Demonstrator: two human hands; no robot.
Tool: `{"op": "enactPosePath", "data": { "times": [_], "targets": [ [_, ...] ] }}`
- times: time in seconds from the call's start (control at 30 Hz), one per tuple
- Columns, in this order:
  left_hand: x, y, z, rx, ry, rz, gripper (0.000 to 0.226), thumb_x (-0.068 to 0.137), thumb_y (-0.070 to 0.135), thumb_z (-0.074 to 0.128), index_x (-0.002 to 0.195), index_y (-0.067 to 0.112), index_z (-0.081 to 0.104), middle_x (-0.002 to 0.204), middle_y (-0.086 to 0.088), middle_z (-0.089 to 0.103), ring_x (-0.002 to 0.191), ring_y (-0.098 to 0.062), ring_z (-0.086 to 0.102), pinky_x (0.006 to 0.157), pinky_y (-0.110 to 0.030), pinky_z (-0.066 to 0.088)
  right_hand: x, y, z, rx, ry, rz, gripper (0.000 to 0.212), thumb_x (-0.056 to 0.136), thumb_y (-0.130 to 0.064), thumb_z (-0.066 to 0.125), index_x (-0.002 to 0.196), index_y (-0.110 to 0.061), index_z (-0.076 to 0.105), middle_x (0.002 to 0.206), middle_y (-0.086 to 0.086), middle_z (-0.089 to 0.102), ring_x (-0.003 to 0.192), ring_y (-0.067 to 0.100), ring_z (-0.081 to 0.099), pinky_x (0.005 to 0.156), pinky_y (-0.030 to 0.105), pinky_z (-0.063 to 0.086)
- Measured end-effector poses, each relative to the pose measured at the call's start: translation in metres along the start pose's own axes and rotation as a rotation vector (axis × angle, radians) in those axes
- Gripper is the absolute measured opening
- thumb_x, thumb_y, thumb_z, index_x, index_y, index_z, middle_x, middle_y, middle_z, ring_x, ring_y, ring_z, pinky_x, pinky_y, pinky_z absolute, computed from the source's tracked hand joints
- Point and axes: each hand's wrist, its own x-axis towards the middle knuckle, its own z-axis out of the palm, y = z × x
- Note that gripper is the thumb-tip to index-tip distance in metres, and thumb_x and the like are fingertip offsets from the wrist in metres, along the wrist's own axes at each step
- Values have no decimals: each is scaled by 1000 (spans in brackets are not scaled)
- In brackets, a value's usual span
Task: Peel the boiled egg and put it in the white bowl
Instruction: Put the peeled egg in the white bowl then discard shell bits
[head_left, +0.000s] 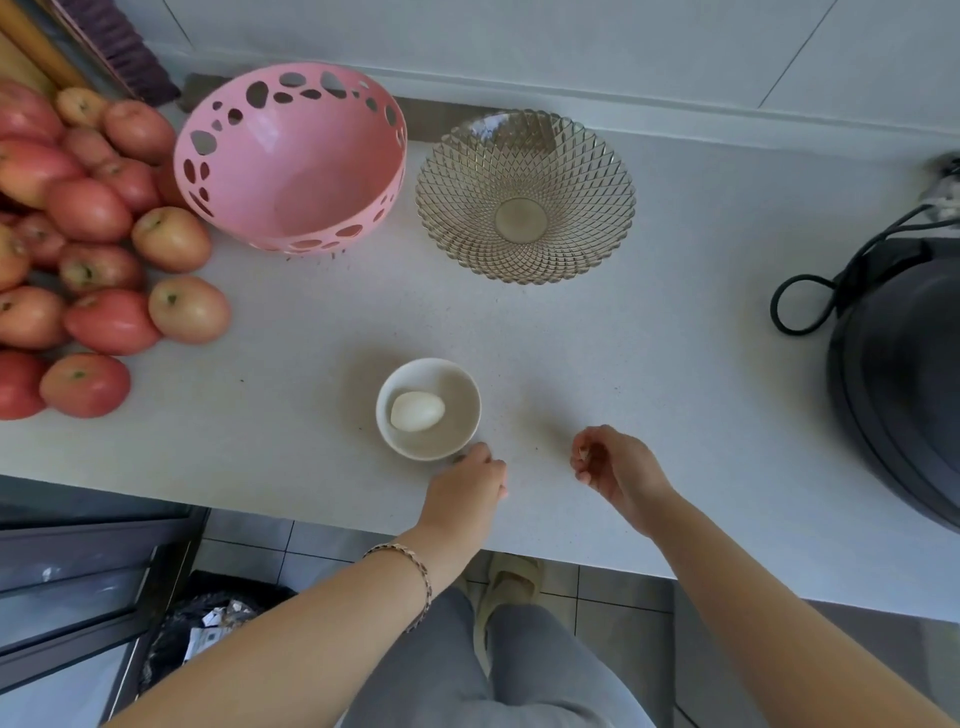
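A small white bowl (457, 410) stands on the pale counter near its front edge. Inside it lies a smooth white peeled egg (417, 411), on its side. My left hand (470, 486) rests on the counter just below the bowl, fingertips touching or almost touching its near rim, holding nothing I can see. My right hand (618, 467) hovers to the right of the bowl, fingers curled loosely around what look like small bits of eggshell.
A pink perforated basket (291, 156) and a clear patterned glass bowl (524, 197) stand at the back. Several red apples (93, 260) are piled at the left. A dark round appliance (904, 384) with a black cord sits at the right. A bin (208, 623) stands below.
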Motion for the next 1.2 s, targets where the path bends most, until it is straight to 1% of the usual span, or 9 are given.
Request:
{"op": "enactPosePath", "data": {
  "times": [0.13, 0.3, 0.57, 0.63, 0.7, 0.8, 0.97, 1.1, 1.2],
  "targets": [
    [-4, 4, 3, 91, -1, -9, 21, 96, 10, 43, 114, 7, 52, 120, -6, 49, 105, -21, 51, 69, -23, 31, 1, 8, 8, -595, 65, -218, 15, 84, -20, 61, 74, -9, 61, 62, 2, 53, 58, 14, 48, 61, 24, 44],
    [-4, 10, 6, 192, -10, -32, 30, 88, -1, 50, 118, 5, 48, 122, -10, 47, 110, -24, 49, 74, -25, 39, 9, 15, 22, -821, 139, -389, 10, 83, -17, 63, 86, -9, 67, 74, -2, 60, 70, 13, 55, 65, 18, 43],
    [-6, 9, 4, 256, 39, 9, 52, 8, 3, 87, 49, 14, 56, 48, -1, 51, 37, -10, 49, 31, -15, 32, 16, 24, 36, -1147, 186, -390, 24, 90, -13, 48, 75, 1, 59, 86, 12, 55, 71, 27, 54, 61, 30, 40],
    [-8, 8, 8, 252, 49, 60, 48, 19, 2, 87, 56, 13, 58, 53, -3, 55, 41, -11, 52, 34, -17, 32, 16, 24, 42, -1261, 188, -369, 28, 90, -9, 42, 63, -2, 47, 83, 11, 48, 67, 23, 45, 54, 24, 33],
    [-10, 10, 6, 143, -6, 40, 24, 68, 0, 73, 86, 6, 58, 84, -9, 61, 71, -20, 60, 54, -22, 36, 16, 23, 45, -1303, 187, -352, 34, 89, -6, 40, 56, -9, 36, 81, 8, 43, 67, 20, 40, 50, 22, 27],
    [-4, 6, 13, 51, 86, -7, 17, 92, -1, 38, 104, 6, 49, 100, -11, 58, 84, -24, 55, 66, -26, 34, 15, 19, 40, -1062, 143, -297, 24, 85, -5, 47, 61, -6, 45, 74, 11, 48, 60, 18, 41, 51, 22, 31],
    [-9, 3, 11, -88, 164, -60, 15, 95, 8, 38, 101, 6, 52, 97, -8, 55, 88, -25, 55, 71, -31, 43, -6, 8, 12, -488, 87, -148, 8, 81, -6, 60, 74, -4, 62, 67, 5, 64, 64, 16, 61, 71, 28, 54],
    [-17, -12, 17, -115, 233, -39, 14, 89, 9, 50, 88, 3, 62, 97, -5, 57, 90, -22, 55, 71, -36, 50, -24, 14, -5, -241, 96, -71, 4, 77, -1, 65, 76, -5, 64, 72, 7, 64, 69, 15, 65, 75, 22, 57],
    [-25, -27, 25, 0, 295, 159, 18, 57, -2, 77, 67, 4, 64, 74, -4, 62, 69, -21, 61, 47, -28, 50, -33, 24, -8, -56, 113, -21, 5, 78, 1, 64, 79, -4, 64, 75, 8, 64, 74, 18, 65, 72, 21, 58]
  ]
}}
